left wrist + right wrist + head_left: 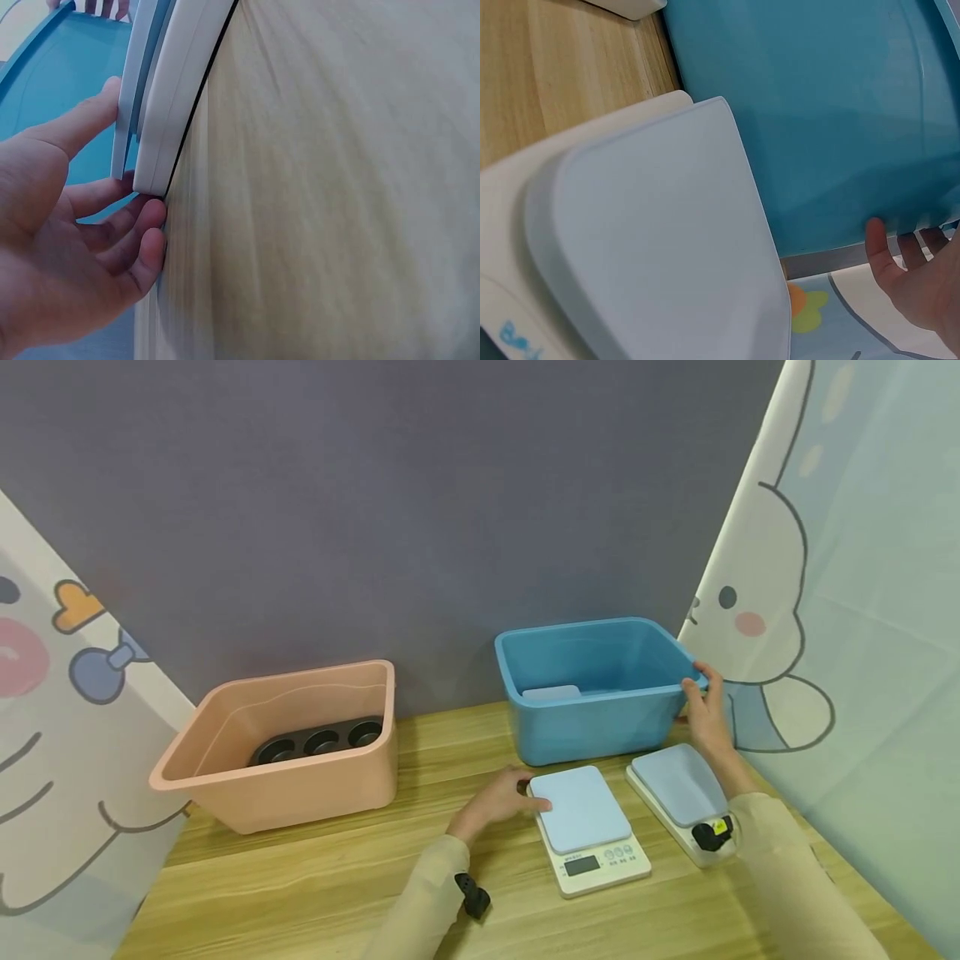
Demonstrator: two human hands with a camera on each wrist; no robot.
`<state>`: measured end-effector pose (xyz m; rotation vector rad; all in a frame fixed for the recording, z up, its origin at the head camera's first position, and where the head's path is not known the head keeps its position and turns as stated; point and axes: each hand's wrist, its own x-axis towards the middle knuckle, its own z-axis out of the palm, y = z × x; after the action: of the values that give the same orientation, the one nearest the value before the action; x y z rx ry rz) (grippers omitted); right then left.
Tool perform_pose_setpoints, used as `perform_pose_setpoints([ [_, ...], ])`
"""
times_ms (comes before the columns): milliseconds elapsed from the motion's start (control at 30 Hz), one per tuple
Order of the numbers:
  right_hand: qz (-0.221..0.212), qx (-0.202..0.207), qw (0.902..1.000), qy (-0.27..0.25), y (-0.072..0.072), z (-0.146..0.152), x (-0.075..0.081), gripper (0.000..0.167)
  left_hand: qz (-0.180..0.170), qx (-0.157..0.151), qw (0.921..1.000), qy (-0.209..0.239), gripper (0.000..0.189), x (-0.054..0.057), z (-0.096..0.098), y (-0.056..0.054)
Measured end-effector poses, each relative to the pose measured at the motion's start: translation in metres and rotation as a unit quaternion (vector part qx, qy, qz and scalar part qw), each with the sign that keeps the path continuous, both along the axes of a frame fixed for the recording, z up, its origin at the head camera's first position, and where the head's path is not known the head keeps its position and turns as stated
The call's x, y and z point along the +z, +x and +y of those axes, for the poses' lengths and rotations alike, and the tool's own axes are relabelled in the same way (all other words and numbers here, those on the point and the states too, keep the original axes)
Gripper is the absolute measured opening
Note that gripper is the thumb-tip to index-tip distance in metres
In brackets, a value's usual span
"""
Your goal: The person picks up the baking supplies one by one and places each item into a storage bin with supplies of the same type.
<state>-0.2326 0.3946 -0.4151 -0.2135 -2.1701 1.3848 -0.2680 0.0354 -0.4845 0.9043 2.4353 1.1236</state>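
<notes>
My left hand (497,803) is at the far left corner of a white kitchen scale (592,827) lying on the table. Its thumb presses the scale's pale plate, and the other fingers curl against the end edge, as the left wrist view shows the hand (67,195) from close up. At the right front corner of a blue bin (600,727), my right hand (708,714) grips the rim. In the right wrist view its fingertips (876,229) touch the bin's outer wall. Below my right wrist lies a second kitchen scale (678,785) with a tray-like top, partly covered by the sleeve.
A peach bin (300,793) stands at the left, with a dark muffin pan (321,742) inside. Within the blue bin lies a whitish flat object (552,692), mostly hidden. A grey curtain (375,510) hangs behind the wooden table (300,885); a printed cloth (885,652) borders the right.
</notes>
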Motion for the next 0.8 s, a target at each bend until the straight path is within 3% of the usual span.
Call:
perform_pose_setpoints([
  [367, -0.001, -0.003, 1.0, -0.003, -0.001, -0.002, 0.003, 0.058, -0.017, -0.004, 0.9979, 0.063, 0.033, -0.004, 0.004, -0.002],
  [700, 0.008, -0.019, 0.9998, 0.006, -0.005, 0.004, -0.004, 0.057, -0.058, 0.031, 0.9904, 0.121, 0.02, 0.003, 0.006, 0.007],
  [800, 0.008, -0.02, 0.9998, -0.001, -0.007, 0.003, -0.004, 0.057, -0.074, 0.046, 0.9876, 0.131, 0.029, 0.006, 0.005, 0.009],
])
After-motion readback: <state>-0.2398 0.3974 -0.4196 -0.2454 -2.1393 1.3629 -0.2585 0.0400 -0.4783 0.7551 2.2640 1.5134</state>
